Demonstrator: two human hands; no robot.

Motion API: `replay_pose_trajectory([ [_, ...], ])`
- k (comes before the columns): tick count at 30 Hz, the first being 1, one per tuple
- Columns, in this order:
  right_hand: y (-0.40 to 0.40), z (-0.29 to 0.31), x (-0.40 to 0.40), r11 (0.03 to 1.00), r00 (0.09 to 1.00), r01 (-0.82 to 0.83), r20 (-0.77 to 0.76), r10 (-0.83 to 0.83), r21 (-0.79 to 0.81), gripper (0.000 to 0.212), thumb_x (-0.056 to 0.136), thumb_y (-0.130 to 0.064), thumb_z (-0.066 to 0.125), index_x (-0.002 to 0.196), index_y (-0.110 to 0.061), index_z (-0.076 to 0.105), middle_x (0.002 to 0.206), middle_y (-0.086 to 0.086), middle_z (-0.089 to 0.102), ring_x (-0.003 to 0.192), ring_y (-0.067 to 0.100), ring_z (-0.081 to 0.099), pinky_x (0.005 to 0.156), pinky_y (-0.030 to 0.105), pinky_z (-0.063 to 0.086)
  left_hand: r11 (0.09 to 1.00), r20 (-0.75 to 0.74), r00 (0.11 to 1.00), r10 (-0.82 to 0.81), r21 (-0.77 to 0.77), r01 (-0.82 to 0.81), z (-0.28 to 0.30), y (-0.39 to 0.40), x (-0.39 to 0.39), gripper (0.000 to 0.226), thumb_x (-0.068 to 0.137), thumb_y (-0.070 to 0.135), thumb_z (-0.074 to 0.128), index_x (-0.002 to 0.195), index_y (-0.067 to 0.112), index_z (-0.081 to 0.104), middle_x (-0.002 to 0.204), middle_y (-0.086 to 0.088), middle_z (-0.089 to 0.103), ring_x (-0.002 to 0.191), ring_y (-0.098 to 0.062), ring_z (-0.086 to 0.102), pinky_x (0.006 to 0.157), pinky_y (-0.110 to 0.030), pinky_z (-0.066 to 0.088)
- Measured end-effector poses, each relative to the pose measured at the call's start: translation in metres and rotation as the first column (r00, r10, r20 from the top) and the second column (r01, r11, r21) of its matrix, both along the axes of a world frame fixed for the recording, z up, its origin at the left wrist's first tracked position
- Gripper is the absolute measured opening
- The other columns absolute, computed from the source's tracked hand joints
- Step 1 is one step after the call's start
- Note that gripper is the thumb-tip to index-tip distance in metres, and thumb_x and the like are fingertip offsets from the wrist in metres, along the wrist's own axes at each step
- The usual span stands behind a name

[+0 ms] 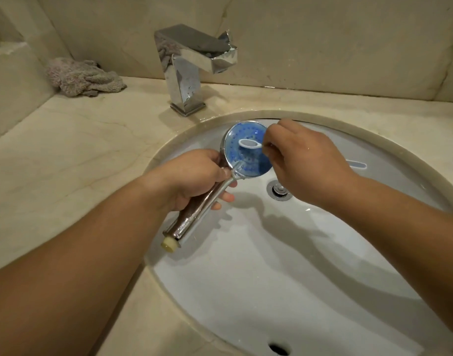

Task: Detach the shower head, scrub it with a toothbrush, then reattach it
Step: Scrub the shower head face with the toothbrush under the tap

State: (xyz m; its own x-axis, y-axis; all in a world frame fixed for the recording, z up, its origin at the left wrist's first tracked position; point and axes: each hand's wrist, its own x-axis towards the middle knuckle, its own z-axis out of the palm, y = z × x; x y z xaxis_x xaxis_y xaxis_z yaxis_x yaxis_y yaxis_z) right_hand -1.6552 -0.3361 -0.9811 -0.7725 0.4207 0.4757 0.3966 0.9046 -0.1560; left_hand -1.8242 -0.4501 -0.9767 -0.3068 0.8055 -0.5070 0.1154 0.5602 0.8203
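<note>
While both forearms are reaching in from the near edge, the hands are meeting over the far half of the basin.

Left hand [198, 173]: it is wrapping around the upper part of the chrome handle, fingers curling underneath with their tips showing on the right side, thumb lying along the top; the forearm is angling up from the near left.

Shower head [246, 152]: it is being held detached over the sink, its round blue nozzle face turned upward, the handle slanting down toward the near left and ending in a cream threaded fitting just over the basin's left rim.

Right hand [305, 163]: it is closing in a pinch on the toothbrush, knuckles up and wrist bent, the forearm coming in from the right.

Toothbrush [250, 143]: its white head is lying on the middle of the blue face, pointing left; the handle's blue end is poking out right of the hand.

Sink [271, 278]: white oval basin, with the drain sitting just near of the right hand.

Faucet [192, 65]: chrome, standing on the far counter.

Rag [84, 77]: it is lying crumpled at far left.
</note>
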Motion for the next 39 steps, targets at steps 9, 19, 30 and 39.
replay_pose_trajectory([
  [9, 0.003, -0.003, -0.009, 0.998, 0.983, 0.056, -0.172, -0.062, -0.037, 0.022, 0.091, -0.029, 0.054, 0.08, -0.01, 0.057, 0.077, 0.005, 0.055, 0.067, 0.031, 0.052, 0.055, 0.036, 0.041, 0.998, -0.059, 0.998, 0.006, 0.067, -0.002, 0.003, 0.0, 0.003, 0.017, 0.108, 0.013, 0.05, 0.107, 0.015, 0.067, 0.1, -0.009, 0.074, 0.071, -0.015, 0.069, 0.063, -0.033, 0.058],
  [19, -0.001, -0.005, -0.01, 0.999, 0.983, 0.043, -0.176, -0.043, -0.005, 0.023, 0.091, -0.029, 0.05, 0.078, -0.01, 0.054, 0.075, 0.006, 0.054, 0.064, 0.032, 0.049, 0.052, 0.036, 0.041, 0.996, -0.239, 0.971, -0.032, 0.07, 0.05, 0.001, -0.001, 0.002, 0.018, 0.105, 0.01, 0.053, 0.109, 0.012, 0.07, 0.098, -0.01, 0.075, 0.071, -0.018, 0.071, 0.059, -0.034, 0.058],
  [30, 0.002, -0.002, -0.009, 0.956, 0.934, 0.194, -0.256, -0.249, -0.222, 0.02, 0.095, -0.027, 0.056, 0.081, -0.013, 0.052, 0.077, -0.002, 0.049, 0.069, 0.023, 0.044, 0.061, 0.033, 0.034, 0.994, -0.276, 0.96, -0.05, 0.076, 0.074, 0.005, -0.001, 0.008, 0.018, 0.105, 0.013, 0.052, 0.106, 0.02, 0.069, 0.1, -0.009, 0.075, 0.071, -0.017, 0.07, 0.061, -0.033, 0.059],
  [39, -0.003, -0.001, -0.011, 0.972, 0.961, 0.167, -0.192, -0.197, -0.166, 0.019, 0.095, -0.028, 0.055, 0.082, -0.014, 0.054, 0.078, -0.004, 0.046, 0.069, 0.022, 0.042, 0.06, 0.032, 0.029, 0.996, -0.273, 0.962, -0.032, 0.074, 0.054, 0.005, -0.002, 0.005, 0.018, 0.105, 0.011, 0.051, 0.111, 0.015, 0.068, 0.102, -0.012, 0.075, 0.07, -0.018, 0.07, 0.059, -0.033, 0.058],
])
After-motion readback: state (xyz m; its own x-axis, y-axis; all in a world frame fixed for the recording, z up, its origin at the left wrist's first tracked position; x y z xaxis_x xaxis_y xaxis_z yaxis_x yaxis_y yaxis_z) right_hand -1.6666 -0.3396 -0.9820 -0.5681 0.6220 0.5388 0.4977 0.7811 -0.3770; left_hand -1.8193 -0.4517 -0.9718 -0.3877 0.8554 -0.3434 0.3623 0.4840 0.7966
